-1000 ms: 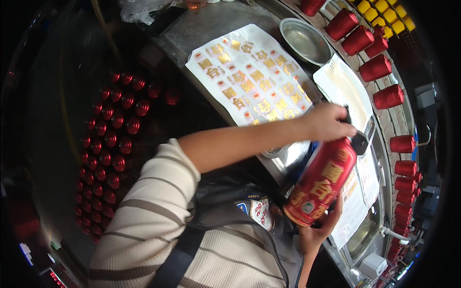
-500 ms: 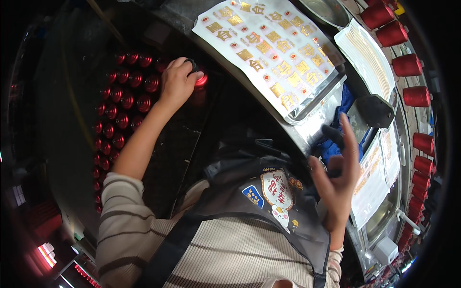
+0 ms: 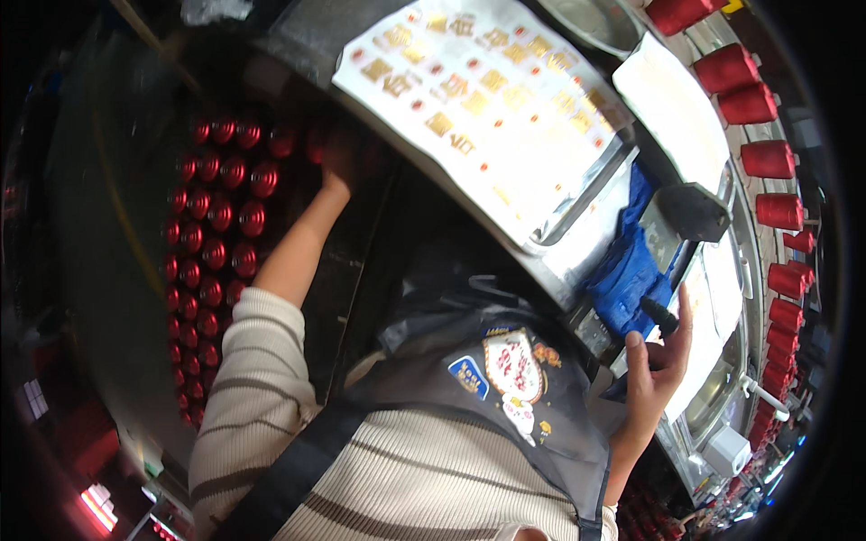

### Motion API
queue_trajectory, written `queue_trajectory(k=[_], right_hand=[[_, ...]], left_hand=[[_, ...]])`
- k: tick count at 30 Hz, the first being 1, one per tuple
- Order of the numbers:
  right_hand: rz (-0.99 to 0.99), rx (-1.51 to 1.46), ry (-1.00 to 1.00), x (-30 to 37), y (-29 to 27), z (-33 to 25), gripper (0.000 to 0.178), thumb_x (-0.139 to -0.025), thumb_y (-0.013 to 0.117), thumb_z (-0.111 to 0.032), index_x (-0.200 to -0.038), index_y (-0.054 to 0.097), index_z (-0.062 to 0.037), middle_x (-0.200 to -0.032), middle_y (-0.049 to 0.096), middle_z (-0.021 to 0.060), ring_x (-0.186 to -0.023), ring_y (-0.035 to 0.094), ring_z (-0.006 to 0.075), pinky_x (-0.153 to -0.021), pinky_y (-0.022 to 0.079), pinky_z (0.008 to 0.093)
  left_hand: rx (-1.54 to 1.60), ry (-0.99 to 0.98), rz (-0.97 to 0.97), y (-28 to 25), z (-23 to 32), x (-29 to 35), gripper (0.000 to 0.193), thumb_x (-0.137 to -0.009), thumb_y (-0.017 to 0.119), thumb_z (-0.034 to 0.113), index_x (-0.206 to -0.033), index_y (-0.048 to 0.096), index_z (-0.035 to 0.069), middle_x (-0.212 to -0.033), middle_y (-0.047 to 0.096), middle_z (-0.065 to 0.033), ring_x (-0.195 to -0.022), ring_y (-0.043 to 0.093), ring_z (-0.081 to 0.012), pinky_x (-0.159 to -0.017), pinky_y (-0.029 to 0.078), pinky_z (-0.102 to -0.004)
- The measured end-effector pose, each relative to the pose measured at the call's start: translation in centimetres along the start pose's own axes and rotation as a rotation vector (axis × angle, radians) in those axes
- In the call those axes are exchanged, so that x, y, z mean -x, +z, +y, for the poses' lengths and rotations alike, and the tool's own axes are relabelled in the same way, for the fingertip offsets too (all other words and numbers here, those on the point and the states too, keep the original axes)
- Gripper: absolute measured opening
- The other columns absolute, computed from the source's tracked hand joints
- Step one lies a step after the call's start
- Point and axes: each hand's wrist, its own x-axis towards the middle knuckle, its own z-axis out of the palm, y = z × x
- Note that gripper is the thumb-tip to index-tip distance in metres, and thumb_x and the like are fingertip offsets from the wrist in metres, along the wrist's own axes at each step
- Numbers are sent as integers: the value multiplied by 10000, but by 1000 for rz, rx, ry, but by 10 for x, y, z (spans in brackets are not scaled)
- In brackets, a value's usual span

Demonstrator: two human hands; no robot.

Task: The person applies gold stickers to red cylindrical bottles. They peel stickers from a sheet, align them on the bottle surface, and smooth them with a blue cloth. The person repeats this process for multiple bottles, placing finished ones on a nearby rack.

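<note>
Counter (image 3: 311,41); gold-lettered sheet (image 3: 487,81); red bottles (image 3: 252,217); right fingers (image 3: 684,316) near blue cloth (image 3: 629,279)

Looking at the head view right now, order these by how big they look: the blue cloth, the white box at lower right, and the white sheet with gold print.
1. White sheet, easily largest
2. Blue cloth
3. White box

That's apparent size only; the fisheye may distort it.

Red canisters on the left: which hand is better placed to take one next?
Left, I'd judge: the left hand is beside the red canisters, though shadow hides its grip. The right hand is across by the blue cloth, farther away.
</note>
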Motion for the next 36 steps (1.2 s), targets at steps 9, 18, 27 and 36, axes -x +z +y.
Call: queue_trajectory(k=[9,18,27,36], right_hand=[[-80,-70,8,-24,0,-20,782,-790,742,-59,-1507,430,-75,-1142,689,110,-580,456,46,-546,410,204],[8,-321,-99,15,-23,52,737,-801,734,-42,-1484,459,-48,-1130,684,108,-610,467,18,-553,403,180],[293,-505,-50,-14,-62,99,501,-874,597,56,-1370,550,6,-1003,640,43,-662,497,-8,-597,383,133],[213,-568,55,-21,-66,84,457,-877,630,62,-1328,577,11,-1044,624,44,-645,533,-4,-585,420,151]], left_hand=[[202,63,93,32,-8,5,367,-930,604,237,-1250,609,57,-1251,629,-171,-1146,606,-339,-988,491,-443],[1247,-403,453,42,-99,45,341,-989,492,58,-1315,524,-36,-1294,595,-208,-1170,583,-309,-1022,453,-405],[1343,103,681,-293,165,-151,180,-1032,566,101,-1099,590,-64,-1209,678,-173,-1100,647,-184,-1002,497,-317],[939,159,531,-301,435,-446,851,-801,776,558,-1329,533,-64,-1311,549,-322,-1264,549,-379,-1000,480,-416]])
